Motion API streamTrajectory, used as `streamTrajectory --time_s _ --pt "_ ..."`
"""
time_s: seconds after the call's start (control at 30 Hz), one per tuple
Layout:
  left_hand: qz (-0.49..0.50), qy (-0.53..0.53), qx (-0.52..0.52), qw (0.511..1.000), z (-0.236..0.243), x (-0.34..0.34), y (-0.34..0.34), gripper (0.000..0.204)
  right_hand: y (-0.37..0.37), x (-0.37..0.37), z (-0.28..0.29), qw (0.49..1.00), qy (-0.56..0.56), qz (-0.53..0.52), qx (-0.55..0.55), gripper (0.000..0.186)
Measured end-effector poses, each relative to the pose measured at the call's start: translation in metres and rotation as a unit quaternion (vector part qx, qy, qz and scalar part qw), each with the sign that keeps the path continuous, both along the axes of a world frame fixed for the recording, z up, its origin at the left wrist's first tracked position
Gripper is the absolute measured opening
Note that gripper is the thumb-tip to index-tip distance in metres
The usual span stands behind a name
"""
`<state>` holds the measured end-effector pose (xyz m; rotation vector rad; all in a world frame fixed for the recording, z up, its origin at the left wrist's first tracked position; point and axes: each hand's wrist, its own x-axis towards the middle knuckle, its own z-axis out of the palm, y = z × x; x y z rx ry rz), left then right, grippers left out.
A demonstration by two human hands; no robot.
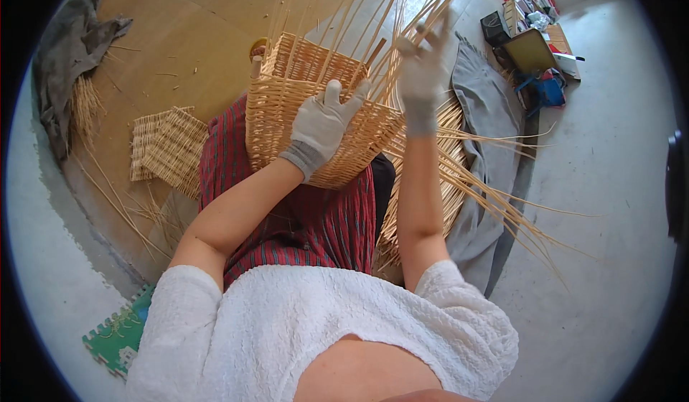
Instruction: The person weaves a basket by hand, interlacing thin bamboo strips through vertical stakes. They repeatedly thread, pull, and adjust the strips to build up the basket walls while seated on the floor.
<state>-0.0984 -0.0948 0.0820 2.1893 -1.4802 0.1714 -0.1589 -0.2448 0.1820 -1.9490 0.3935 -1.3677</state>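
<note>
A half-woven wicker basket (273, 125) rests tilted on my lap, with long bare stakes (352, 18) rising from its upper rim. My left hand (319, 125), in a pale glove with a grey cuff, is closed on the basket's near wall, its thumb and a finger reaching up at the rim. Beside the basket's right corner, my gloved right hand (422, 68) is raised among the stakes. Motion smears its fingers, so whether they grip a stake is unclear. A short brown stick (375, 52) stands up at the rim between the hands.
Two flat woven panels (172, 147) lie on the floor at left. Loose wicker rods (452, 179) spread at my right beside a grey cloth (488, 100). Farther off stand a cluttered crate (531, 18) and a blue bag (549, 90). Another grey cloth (68, 50) lies far left, a green foam mat (115, 341) lower left.
</note>
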Motion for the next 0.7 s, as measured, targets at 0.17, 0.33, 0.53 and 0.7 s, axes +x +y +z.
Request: streamTrajectory --time_s 0.17,0.33,0.53,0.7 --pt "-0.003 -0.007 0.086 0.996 -0.003 0.008 -0.005 0.066 0.048 -0.167 -0.077 0.968 0.064 -0.183 0.163 0.054" --pt "-0.031 0.139 0.078 0.987 0.020 0.016 -0.008 0.041 0.114 -0.192 -0.108 0.961 0.017 -0.098 0.257 0.033" --pt "-0.113 0.176 -0.078 0.975 0.036 0.040 0.034 0.026 0.066 -0.168 -0.190 0.867 0.031 -0.141 0.476 0.023" --pt "-0.143 0.227 -0.146 0.952 0.115 0.027 0.108 0.034 0.010 -0.148 -0.167 0.896 -0.081 -0.126 0.419 0.032"
